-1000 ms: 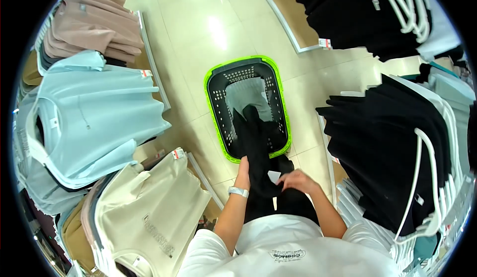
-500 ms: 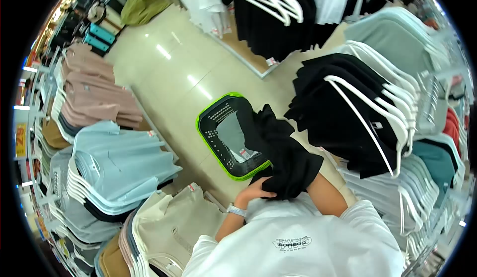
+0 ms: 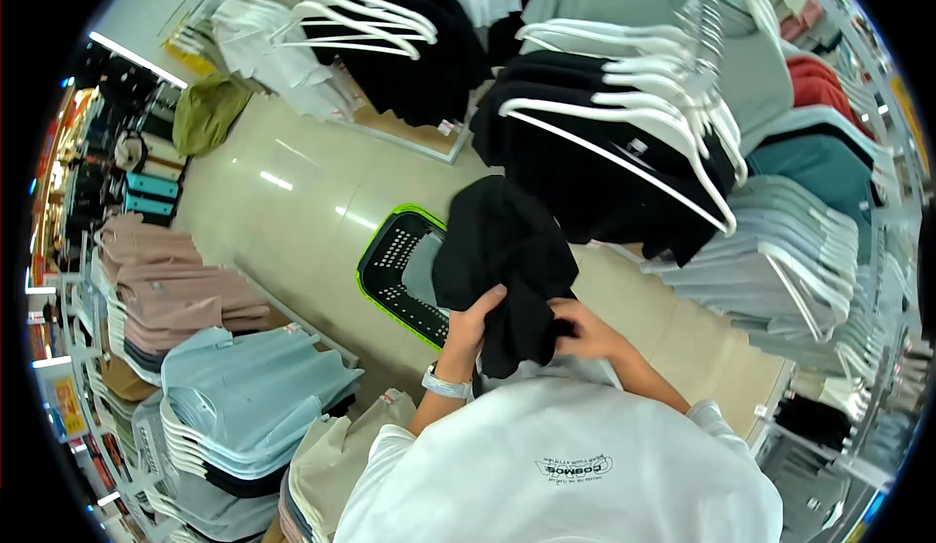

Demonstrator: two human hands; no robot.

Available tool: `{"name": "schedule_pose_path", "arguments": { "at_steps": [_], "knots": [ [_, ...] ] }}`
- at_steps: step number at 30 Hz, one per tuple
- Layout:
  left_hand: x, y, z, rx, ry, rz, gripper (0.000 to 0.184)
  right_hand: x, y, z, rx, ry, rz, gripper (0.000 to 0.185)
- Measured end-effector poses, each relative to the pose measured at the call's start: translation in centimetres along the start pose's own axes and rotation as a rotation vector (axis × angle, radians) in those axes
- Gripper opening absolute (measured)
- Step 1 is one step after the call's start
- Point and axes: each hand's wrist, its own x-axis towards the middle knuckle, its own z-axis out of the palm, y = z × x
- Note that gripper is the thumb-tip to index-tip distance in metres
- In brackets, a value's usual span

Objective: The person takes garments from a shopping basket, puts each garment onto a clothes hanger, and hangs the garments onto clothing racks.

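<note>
A black T-shirt (image 3: 505, 241) hangs bunched up in front of my chest, held between both hands. My left hand (image 3: 472, 321) is closed on its left side, with the thumb lying over the cloth. My right hand (image 3: 588, 331) grips the right edge, its fingertips partly hidden in the folds. Beyond the T-shirt, on the floor, stands a black shopping basket with a bright green rim (image 3: 362, 262). Grey cloth (image 3: 420, 268) lies inside it, and the T-shirt covers the basket's right part from view.
Black T-shirts (image 3: 575, 177) on white hangers fill the rack ahead right, with a bare white hanger (image 3: 531, 106) in front. Light blue shirts (image 3: 253, 387) and pink shirts (image 3: 180, 285) hang at left. Pale grey shirts (image 3: 756, 251) hang at right. Tiled floor (image 3: 283, 216) runs between the racks.
The view has turned toward the right. Both hands have lifted the T-shirt closer and gathered it. My right hand, formerly hidden behind the cloth, now shows at its right edge.
</note>
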Motion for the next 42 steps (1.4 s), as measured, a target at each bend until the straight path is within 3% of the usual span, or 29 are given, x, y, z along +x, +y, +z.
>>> {"name": "schedule_pose_path", "arguments": {
  "at_steps": [2, 4, 6, 8, 9, 12, 13, 16, 17, 18, 20, 24, 26, 27, 30, 31, 34, 35, 39, 42],
  "knots": [
    [-0.8, -1.1, 0.7, 0.031, -0.18, 0.028, 0.053, -3.5, 3.0, 0.7, 0.524, 0.427, 0.167, 0.054],
    [-1.5, -2.0, 1.1, 0.331, -0.357, 0.097, 0.054, -5.7, 4.4, -0.4, 0.768, 0.581, 0.264, 0.056],
    [-2.4, -2.2, 2.3, 0.547, -0.491, 0.197, 0.053, -7.4, 3.6, -0.8, 0.927, 0.577, 0.19, 0.052],
    [-2.9, -3.3, 2.7, 0.623, -0.596, 0.063, 0.059, -8.7, 2.3, -1.3, 1.113, 0.515, 0.128, 0.05],
    [-3.1, -3.9, 2.8, 0.657, -0.64, -0.003, 0.062, -9.1, 0.6, -0.8, 1.016, 0.549, 0.091, 0.041],
    [-4.3, -6.3, 3.1, 0.799, -0.731, 0.207, 0.076, -9.3, -0.8, 0.6, 0.652, 0.75, 0.174, 0.034],
    [-4.9, -6.2, 4.1, 0.689, -0.714, 0.134, 0.079, -9.3, -1.7, 0.9, 0.704, 0.819, 0.154, 0.027],
    [-5.9, -6.1, 6.0, 0.598, -0.472, -0.089, 0.08, -10.3, -0.7, 1.8, 0.58, 0.885, 0.021, 0.023],
    [-5.5, -6.2, 5.6, 0.73, -0.412, -0.09, 0.081, -10.4, -0.9, 2.3, 0.576, 0.963, 0.054, 0.018],
    [-5.5, -5.9, 4.9, 0.654, -0.249, -0.228, 0.082, -11.1, -1.1, 2.6, 0.569, 0.911, 0.065, 0.018],
    [-6.5, -4.5, 5.4, 0.668, -0.092, 0.033, 0.075, -11.8, -2.0, 2.8, 0.378, 0.867, -0.012, 0.017],
    [-8.2, -2.1, 9.3, 0.314, -0.434, 0.078, 0.065, -12.2, -3.2, 3.5, -0.205, 0.693, -0.159, 0.02],
    [-9.1, -2.0, 10.1, 0.634, -0.468, 0.071, 0.065, -11.4, -5.0, 3.8, -0.334, 0.563, -0.246, 0.022],
    [-8.9, -1.7, 10.8, 0.661, -0.445, 0.152, 0.052, -11.2, -5.0, 4.0, -0.361, 0.575, -0.257, 0.022],
    [-8.6, -0.2, 11.3, 0.434, -0.248, -0.176, 0.039, -10.4, -4.6, 4.1, -0.339, 0.509, -0.228, 0.022],
    [-8.6, -0.7, 10.7, 0.436, -0.229, -0.103, 0.035, -9.9, -4.6, 4.2, -0.344, 0.487, -0.229, 0.021],
    [-7.9, -0.9, 7.7, 0.279, -0.097, -0.18, 0.04, -8.2, -4.6, 4.8, -0.308, 0.464, -0.236, 0.022],
    [-7.6, -0.3, 7.0, 0.183, -0.088, -0.208, 0.043, -7.5, -4.9, 5.2, -0.269, 0.493, -0.237, 0.023],
    [-4.2, 4.2, 1.6, 0.501, -0.057, 0.026, 0.041, -5.6, -6.3, 6.5, -0.264, 0.842, -0.125, 0.033],
    [-0.3, 8.6, -4.2, 0.718, -0.23, 0.236, 0.039, -4.7, -5.8, 8.4, -0.312, 1.165, 0.084, 0.04]
  ]
}}
